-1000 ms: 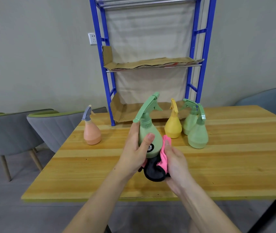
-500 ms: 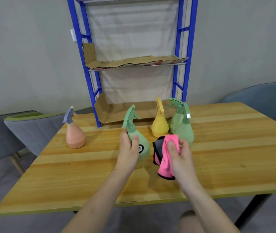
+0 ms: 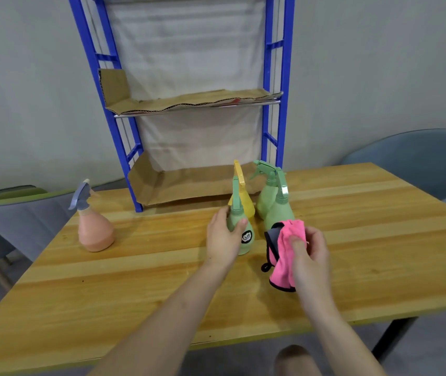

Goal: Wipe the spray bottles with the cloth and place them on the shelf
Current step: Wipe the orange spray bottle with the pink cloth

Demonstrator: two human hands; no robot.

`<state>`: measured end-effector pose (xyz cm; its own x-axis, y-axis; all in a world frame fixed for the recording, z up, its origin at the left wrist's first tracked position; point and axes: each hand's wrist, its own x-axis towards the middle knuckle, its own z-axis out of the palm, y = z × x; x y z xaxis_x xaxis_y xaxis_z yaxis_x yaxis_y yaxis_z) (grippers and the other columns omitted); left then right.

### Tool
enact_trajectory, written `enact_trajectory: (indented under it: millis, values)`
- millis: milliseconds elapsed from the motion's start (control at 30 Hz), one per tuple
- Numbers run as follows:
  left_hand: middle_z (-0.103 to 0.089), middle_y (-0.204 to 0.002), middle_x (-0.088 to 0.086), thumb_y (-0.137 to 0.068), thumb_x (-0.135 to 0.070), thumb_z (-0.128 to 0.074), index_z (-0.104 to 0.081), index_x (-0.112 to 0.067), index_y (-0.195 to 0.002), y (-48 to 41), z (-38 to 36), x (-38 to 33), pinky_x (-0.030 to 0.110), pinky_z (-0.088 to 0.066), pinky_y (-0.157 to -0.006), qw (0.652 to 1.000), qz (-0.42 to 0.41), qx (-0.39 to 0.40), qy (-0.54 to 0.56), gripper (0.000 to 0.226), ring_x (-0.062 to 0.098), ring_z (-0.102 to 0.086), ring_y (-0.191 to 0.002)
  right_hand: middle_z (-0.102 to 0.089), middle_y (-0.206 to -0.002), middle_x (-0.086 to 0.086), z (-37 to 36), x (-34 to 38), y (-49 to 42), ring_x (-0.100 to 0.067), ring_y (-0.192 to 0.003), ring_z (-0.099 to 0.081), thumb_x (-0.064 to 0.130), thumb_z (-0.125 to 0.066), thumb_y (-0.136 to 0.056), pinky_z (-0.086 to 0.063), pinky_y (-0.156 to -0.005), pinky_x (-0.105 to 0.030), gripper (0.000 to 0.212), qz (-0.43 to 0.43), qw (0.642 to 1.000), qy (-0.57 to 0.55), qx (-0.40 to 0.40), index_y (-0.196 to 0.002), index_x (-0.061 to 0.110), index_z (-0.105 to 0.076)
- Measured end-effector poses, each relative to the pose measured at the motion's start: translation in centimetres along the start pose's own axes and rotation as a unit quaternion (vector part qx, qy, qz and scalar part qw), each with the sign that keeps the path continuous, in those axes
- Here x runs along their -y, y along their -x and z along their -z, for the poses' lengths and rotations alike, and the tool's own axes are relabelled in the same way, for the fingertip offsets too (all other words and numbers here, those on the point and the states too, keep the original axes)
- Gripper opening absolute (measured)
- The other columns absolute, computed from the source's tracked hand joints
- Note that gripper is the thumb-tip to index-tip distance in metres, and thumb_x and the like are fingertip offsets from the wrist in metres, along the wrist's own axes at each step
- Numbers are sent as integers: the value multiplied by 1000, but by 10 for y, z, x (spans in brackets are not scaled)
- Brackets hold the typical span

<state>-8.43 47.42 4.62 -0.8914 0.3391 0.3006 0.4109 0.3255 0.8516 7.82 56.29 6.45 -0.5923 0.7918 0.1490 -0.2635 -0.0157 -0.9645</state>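
The green spray bottle (image 3: 236, 213) is gripped by the curled fingers of the left hand (image 3: 223, 240); beside them, the pink cloth (image 3: 288, 240) is pinched in the right hand (image 3: 310, 256).

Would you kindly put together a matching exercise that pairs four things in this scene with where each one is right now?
Things
1. peach spray bottle
2. pink cloth
3. yellow spray bottle
4. green spray bottle with the round label

Places
A. gripped by the left hand
B. standing alone toward the left side of the table
C. held in the right hand
D. standing just behind the gripped bottle, in front of the shelf

Pairs: 1-B, 2-C, 3-D, 4-A
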Motion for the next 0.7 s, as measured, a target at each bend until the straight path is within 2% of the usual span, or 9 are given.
enact_trajectory:
  millis: [133, 267, 433, 500, 600, 700]
  values:
    - [-64, -131, -7, -94, -39, -73, -58, -26, -135, -8, -16, -7, 45, -48, -108, 1000, 20, -15, 2, 46, 19, -56, -126, -77, -99, 4, 4, -5, -4, -11, -88, -72, 19, -67, -101, -56, -70, -26, 12, 14, 1000, -1, -3, -107, 28, -73]
    - [-64, -131, -8, -90, -40, -77, -58, -26, -135, -9, -27, -12, 45, -50, -107, 999, 35, -12, 20, 50, 17, -57, -125, -77, -99, 6, 6, -6, -8, -9, -89, -72, 18, -67, -101, -56, -69, -21, 14, 18, 1000, 1, -12, -111, 25, -75]
    - [-59, -142, -7, -92, -37, -77, -51, -23, -145, 0, -18, -14, 31, -44, -107, 999, 41, 3, 34, 60, 12, -53, -132, -77, -101, 5, 2, -7, -7, -12, -92, -72, 20, -67, -101, -55, -71, -22, 14, 23, 1000, 9, -4, -111, 26, -75]
    - [-58, -142, -8, -97, -38, -72, -51, -23, -145, 9, -4, -13, 32, -45, -109, 999, 37, -1, 32, 55, 11, -54, -131, -77, -103, 6, -5, -6, -3, -10, -93, -73, 18, -68, -101, -56, -70, -21, 14, 27, 1000, 3, 2, -112, 27, -73]
    - [-64, -127, -8, -101, -36, -66, -56, -28, -132, 22, 27, -6, 34, -52, -102, 998, 25, -29, 46, 33, 8, -62, -115, -75, -107, 8, -23, -5, 5, -7, -96, -73, 18, -72, -99, -58, -72, -20, 17, 35, 999, -8, 19, -113, 28, -70]
    - [-64, -113, -11, -104, -32, -61, -59, -32, -121, 34, 70, 6, 16, -50, -85, 997, 24, -67, 40, 16, 1, -60, -104, -74, -105, 8, -50, -3, 15, -8, -94, -72, 16, -72, -99, -58, -73, -22, 16, 47, 997, -12, 59, -110, 26, -69]
